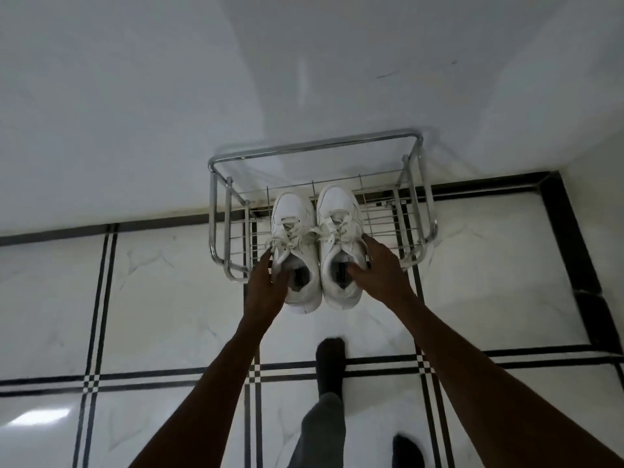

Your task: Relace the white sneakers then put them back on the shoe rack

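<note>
Two white sneakers sit side by side on a chrome wire shoe rack [418,184] that stands against a pale wall [135,96], toes pointing at the wall and heels hanging out over the rack's front edge toward the person. The left sneaker [293,231] and the right sneaker [339,224] touch along their inner sides, and both are laced, with the loose cream laces [312,231] spilling across the gap between them.

The person leans in with both bare arms stretched forward. The left hand [265,287] has its grip on the left sneaker at the collar: the fingers run up the shoe's outer side and the thumb curls in over the edge of the opening. The right hand [381,270] grips the right sneaker the same way, its thumb hooked into the opening over the dark insole label and its fingers wrapped round the outer side near the lace eyelets. A ring shows on one finger of that hand.

The rack rests on a glossy white marble floor [489,282] crossed by thin black double lines, with a broad black border running along the wall and down the right side. Below the arms, a grey trouser leg [320,430] ends in a dark sock [331,363] planted on the tiles just short of the rack; a second dark sock [407,450] shows at the bottom edge.
</note>
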`<state>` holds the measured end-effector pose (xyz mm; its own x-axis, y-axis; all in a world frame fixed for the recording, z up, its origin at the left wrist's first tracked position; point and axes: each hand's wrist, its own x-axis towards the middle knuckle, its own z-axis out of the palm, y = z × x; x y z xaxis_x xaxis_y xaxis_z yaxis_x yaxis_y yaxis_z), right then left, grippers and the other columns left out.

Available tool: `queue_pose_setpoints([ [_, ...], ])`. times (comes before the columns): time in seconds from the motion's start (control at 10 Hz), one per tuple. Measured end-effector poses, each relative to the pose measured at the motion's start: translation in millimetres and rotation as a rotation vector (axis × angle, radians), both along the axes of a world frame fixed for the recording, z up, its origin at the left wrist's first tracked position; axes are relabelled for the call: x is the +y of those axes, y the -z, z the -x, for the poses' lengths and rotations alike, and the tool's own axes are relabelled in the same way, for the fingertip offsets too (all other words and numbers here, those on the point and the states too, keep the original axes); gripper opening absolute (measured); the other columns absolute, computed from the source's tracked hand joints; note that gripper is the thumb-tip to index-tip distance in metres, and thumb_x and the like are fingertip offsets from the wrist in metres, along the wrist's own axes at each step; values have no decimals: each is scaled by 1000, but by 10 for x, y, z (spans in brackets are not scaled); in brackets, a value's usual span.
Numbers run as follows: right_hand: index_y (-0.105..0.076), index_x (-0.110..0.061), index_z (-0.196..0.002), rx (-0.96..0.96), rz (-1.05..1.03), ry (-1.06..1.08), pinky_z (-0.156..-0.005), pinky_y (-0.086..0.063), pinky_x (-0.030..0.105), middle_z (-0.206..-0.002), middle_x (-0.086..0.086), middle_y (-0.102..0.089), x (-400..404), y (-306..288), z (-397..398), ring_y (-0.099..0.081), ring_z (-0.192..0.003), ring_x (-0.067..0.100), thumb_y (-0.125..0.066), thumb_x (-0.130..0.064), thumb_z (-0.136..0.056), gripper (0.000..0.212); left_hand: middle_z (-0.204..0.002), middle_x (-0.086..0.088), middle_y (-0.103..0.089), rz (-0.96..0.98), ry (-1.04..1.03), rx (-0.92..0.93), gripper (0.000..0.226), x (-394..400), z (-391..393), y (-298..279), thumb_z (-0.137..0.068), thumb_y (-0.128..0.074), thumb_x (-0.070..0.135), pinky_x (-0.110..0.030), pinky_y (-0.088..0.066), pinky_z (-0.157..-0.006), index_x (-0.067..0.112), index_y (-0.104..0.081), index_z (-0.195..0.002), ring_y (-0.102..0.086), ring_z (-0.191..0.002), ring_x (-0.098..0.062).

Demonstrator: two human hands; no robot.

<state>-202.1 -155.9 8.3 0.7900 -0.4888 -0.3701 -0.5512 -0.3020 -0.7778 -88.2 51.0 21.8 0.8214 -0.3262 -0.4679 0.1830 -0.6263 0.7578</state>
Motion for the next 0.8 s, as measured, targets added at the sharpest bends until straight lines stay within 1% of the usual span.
queue_pose_setpoints([
  [0.1,-56,-10,-129,18,-22,24,-90,-55,36,-113,8,-69,-117,182,-263,-66,-104,22,-65,-28,-75,58,-143,-7,-63,0,29,30,56,-134,-282,177,-97,-57,19,-51,-53,-108,17,-47,-152,-63,-128,-25],
  [0.2,-56,-9,-130,57,-8,39,-89,-52,31,-115,10,-69,-201,270,-390,-66,-105,24,-69,-18,-79,53,-145,-10,-59,-12,39,49,61,-239,-441,303,-96,-58,23,-55,-52,-108,18,-44,-155,-61,-129,-30],
  [0.3,-54,-8,-132,62,-19,53,-92,-53,33,-117,10,-68,-285,346,-457,-65,-109,25,-69,-22,-80,56,-149,-10,-55,-10,37,82,72,-298,-531,448,-87,-56,34,-56,-49,-111,19,-41,-156,-56,-135,-30],
  [0.4,-49,-9,-139,75,-31,66,-100,-52,40,-126,11,-64,-354,377,-508,-61,-117,24,-64,-36,-77,69,-149,-13,-55,-15,65,93,66,-411,-578,425,-93,-58,26,-55,-49,-111,16,-40,-156,-56,-135,-31],
  [0.5,-44,-8,-145,93,-36,64,-106,-48,43,-135,13,-60,-379,482,-517,-57,-125,27,-63,-39,-77,76,-149,-16,-54,-35,91,68,60,-449,-585,474,-100,-58,10,-53,-49,-111,14,-39,-156,-56,-134,-34],
  [0.6,-42,-7,-146,137,-27,58,-106,-48,40,-136,14,-59,-356,494,-505,-56,-127,28,-67,-28,-82,72,-147,-16,-55,-54,85,83,65,-443,-560,517,-96,-57,15,-53,-49,-111,15,-37,-157,-57,-133,-33],
  [0.7,-44,-5,-143,134,-23,54,-97,-44,26,-134,15,-60,-330,488,-479,-58,-125,28,-68,-14,-87,62,-148,-16,-56,-86,114,70,68,-397,-562,582,-96,-60,18,-55,-51,-108,15,-34,-159,-57,-132,-34],
  [0.8,-37,-2,-147,146,-9,43,-98,-35,21,-142,19,-53,-324,366,-496,-51,-133,32,-68,-15,-89,67,-145,-14,-57,-94,132,30,72,-374,-590,561,-94,-63,36,-56,-54,-103,18,-35,-158,-59,-129,-32],
])
